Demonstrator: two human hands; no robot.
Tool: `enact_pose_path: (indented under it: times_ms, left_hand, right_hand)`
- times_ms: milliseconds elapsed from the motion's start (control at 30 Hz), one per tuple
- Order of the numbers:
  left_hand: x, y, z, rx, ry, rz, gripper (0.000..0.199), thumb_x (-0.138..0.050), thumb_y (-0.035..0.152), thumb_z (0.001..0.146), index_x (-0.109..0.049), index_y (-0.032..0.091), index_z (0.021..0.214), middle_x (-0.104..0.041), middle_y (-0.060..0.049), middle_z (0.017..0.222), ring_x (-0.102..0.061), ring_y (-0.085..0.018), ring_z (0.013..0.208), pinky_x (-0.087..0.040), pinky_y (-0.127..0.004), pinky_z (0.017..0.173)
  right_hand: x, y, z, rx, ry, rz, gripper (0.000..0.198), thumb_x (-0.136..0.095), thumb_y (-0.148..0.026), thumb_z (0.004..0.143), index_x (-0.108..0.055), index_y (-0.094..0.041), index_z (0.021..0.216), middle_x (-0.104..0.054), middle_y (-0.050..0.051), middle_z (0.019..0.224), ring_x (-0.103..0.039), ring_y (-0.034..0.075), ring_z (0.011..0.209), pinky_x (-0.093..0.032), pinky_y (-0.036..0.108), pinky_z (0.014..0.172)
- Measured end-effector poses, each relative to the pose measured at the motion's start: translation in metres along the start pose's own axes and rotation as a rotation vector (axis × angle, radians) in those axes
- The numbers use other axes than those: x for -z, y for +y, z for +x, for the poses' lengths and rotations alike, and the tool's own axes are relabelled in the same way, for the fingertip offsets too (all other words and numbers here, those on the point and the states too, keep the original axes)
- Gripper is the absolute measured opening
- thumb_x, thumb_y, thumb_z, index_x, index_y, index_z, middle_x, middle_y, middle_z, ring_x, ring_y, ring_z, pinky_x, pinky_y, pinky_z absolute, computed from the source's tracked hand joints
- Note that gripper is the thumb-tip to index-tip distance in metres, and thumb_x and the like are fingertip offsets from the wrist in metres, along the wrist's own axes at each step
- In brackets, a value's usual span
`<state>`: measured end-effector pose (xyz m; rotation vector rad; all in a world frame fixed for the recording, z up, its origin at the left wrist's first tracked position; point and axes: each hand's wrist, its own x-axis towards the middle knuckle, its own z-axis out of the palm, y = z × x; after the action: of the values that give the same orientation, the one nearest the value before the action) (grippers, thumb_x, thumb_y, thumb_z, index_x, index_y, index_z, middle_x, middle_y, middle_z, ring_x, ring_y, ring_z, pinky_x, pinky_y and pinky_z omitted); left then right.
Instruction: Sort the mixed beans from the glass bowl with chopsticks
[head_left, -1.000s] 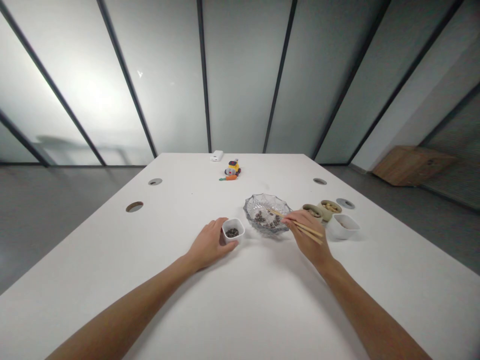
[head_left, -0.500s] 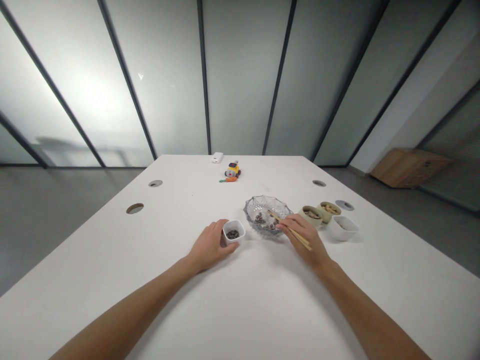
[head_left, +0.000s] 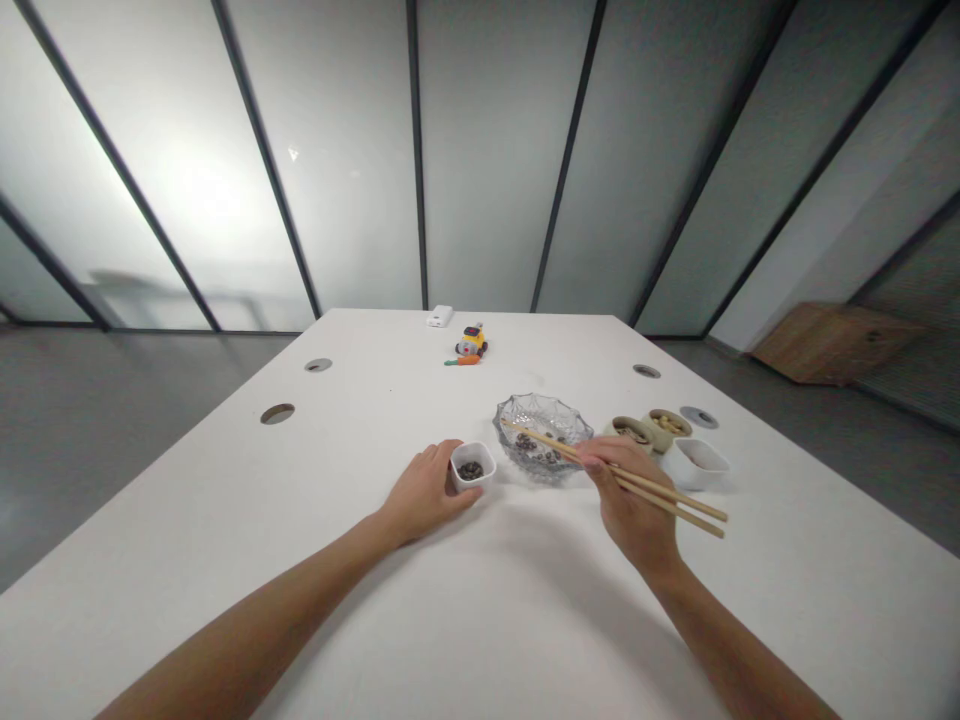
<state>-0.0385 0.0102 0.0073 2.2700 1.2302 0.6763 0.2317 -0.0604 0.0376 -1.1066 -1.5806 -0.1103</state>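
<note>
My left hand (head_left: 429, 490) is closed around the left side of a small white cup (head_left: 486, 481), which stands on the table with small dark pieces (head_left: 470, 469) in its bottom. To its right is a clear scalloped glass bowl (head_left: 540, 410) with several brown and pale bean-like pieces (head_left: 526, 441) inside. My right hand (head_left: 634, 495) grips a pair of wooden chopsticks (head_left: 660, 490). Their tips reach over the bowl toward its left rim; I cannot make out anything held between them.
Right of the bowl stand two greenish cups (head_left: 670, 425) with small pieces inside and a white cup (head_left: 696, 465). Farther back lie a yellow toy car (head_left: 472, 341), an orange-and-green carrot-like item (head_left: 466, 361) and a white box-shaped item (head_left: 440, 316). Round holes (head_left: 277, 414) pierce the white table (head_left: 360, 600).
My right hand has drawn up and to the right, and the chopstick tips have swung left across the bowl. The left hand stays on the white cup. The view has shifted slightly.
</note>
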Motion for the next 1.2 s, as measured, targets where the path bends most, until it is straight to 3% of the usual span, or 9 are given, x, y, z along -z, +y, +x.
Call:
enact_pose_path:
  times_ms: [167,333,533,933,1200]
  left_hand:
    - [-0.001,0.000,0.000,-0.011,0.025,0.007,0.045,-0.072,0.040,0.085,-0.059,0.023,0.124,-0.070,-0.008,0.117,-0.065,-0.028,0.103,-0.050,-0.041,0.090]
    - [0.000,0.000,0.000,0.008,0.002,0.016,0.046,-0.073,0.043,0.084,-0.060,0.023,0.123,-0.071,-0.007,0.112,-0.067,-0.028,0.097,-0.051,-0.040,0.084]
    - [-0.002,-0.003,0.001,0.001,0.011,0.026,0.047,-0.072,0.045,0.085,-0.059,0.023,0.125,-0.071,-0.008,0.114,-0.066,-0.029,0.100,-0.050,-0.041,0.086]
    - [-0.001,-0.002,0.000,-0.007,0.015,0.004,0.047,-0.073,0.045,0.086,-0.059,0.024,0.126,-0.070,-0.009,0.121,-0.066,-0.030,0.105,-0.052,-0.043,0.090]
    - [-0.003,-0.005,0.000,-0.017,0.024,0.005,0.048,-0.072,0.046,0.085,-0.059,0.024,0.126,-0.070,-0.010,0.120,-0.066,-0.030,0.106,-0.051,-0.043,0.092]
  right_hand:
    - [-0.006,-0.015,-0.003,0.023,-0.088,0.077,0.015,-0.064,-0.031,0.099,-0.073,-0.025,0.089,-0.074,0.002,0.084,-0.070,0.018,0.080,-0.057,0.031,0.073]
    - [-0.004,0.016,-0.003,0.019,-0.002,-0.076,0.015,-0.064,-0.032,0.099,-0.072,-0.024,0.090,-0.073,0.004,0.087,-0.069,0.019,0.081,-0.056,0.032,0.074]
    - [-0.012,0.043,-0.011,0.077,-0.166,-0.026,0.010,-0.064,-0.027,0.100,-0.070,-0.024,0.092,-0.072,0.004,0.092,-0.068,0.019,0.085,-0.056,0.033,0.078]
    - [-0.014,0.041,-0.013,0.095,-0.257,-0.006,0.009,-0.062,-0.025,0.100,-0.071,-0.024,0.099,-0.070,0.006,0.096,-0.068,0.021,0.088,-0.056,0.035,0.079]
    - [-0.013,0.040,-0.012,0.131,-0.247,-0.023,0.008,-0.063,-0.022,0.099,-0.071,-0.024,0.099,-0.071,0.006,0.096,-0.069,0.020,0.085,-0.056,0.033,0.077]
